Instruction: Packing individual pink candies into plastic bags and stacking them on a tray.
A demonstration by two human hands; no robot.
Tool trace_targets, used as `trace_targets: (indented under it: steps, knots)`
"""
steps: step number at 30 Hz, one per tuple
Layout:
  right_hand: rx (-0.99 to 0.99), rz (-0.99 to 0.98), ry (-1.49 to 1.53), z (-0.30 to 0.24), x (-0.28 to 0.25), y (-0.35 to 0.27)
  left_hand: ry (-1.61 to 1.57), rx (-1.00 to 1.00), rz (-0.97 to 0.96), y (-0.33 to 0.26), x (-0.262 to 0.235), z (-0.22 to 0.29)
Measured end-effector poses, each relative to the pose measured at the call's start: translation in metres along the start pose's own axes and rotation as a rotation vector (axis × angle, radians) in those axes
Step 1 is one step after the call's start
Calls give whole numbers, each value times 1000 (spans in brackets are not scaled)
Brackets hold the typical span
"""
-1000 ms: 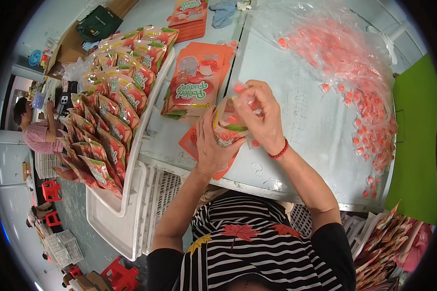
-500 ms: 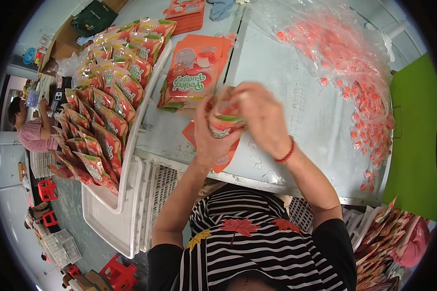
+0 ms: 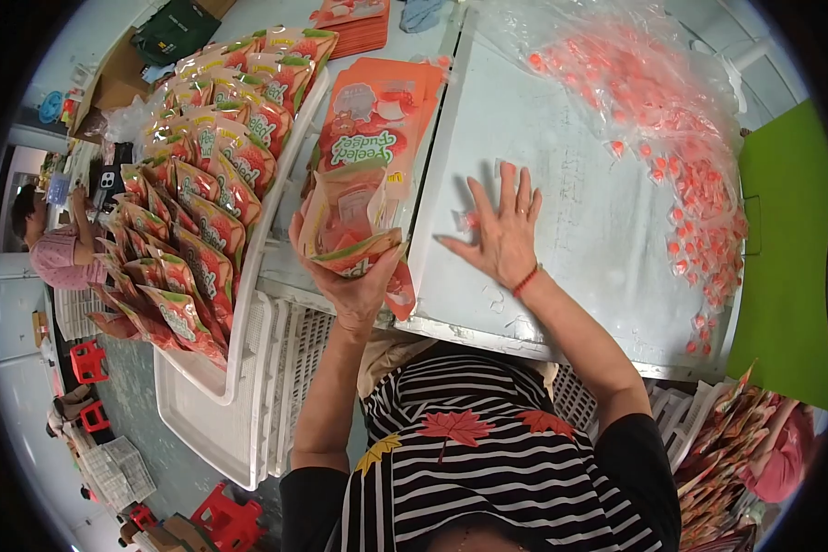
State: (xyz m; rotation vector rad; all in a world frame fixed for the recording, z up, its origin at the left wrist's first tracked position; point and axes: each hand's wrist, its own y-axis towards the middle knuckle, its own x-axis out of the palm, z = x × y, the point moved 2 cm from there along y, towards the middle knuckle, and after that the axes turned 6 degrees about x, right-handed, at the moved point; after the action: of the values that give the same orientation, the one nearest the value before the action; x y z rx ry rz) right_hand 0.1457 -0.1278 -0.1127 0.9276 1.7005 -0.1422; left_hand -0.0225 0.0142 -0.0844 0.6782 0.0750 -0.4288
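My left hand (image 3: 351, 296) grips an opened candy pouch (image 3: 354, 262) from below, and its mouth gapes wide to show the pale inside with something reddish in it. To the right, my right hand (image 3: 508, 241) is spread over the pale tabletop (image 3: 570, 276), fingers apart and nothing gripped. A small wrapped candy (image 3: 469, 220) lies by its thumb and index finger; a clear bit of wrapper shows near a fingertip. Just beyond the held pouch is a stack of flat pouches (image 3: 377, 110), pink-red with a fruit picture. Another flat pouch (image 3: 401, 293) shows partly behind my left hand.
A white tray (image 3: 281, 198) of filled pouches (image 3: 207, 179) stands at the left, above stacked white crates (image 3: 271, 396). Wrapped candies (image 3: 699, 212) spill from a clear bag (image 3: 607, 64) at the right, by a green panel (image 3: 791, 248). More flat pouches (image 3: 357, 37) lie at the back.
My hands have parted. The left has carried the pouch leftward, its mouth now wide open; the right has let go of it and spread out over the tabletop.
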Motion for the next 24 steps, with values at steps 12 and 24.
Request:
trace_targets:
  steps: [12,24]
  knots:
    - [-241,44,73,6,17,30,54,213,-178,21,28,46]
    - [-54,336,657,-56,-106,96,83,179,-244,15,66,30]
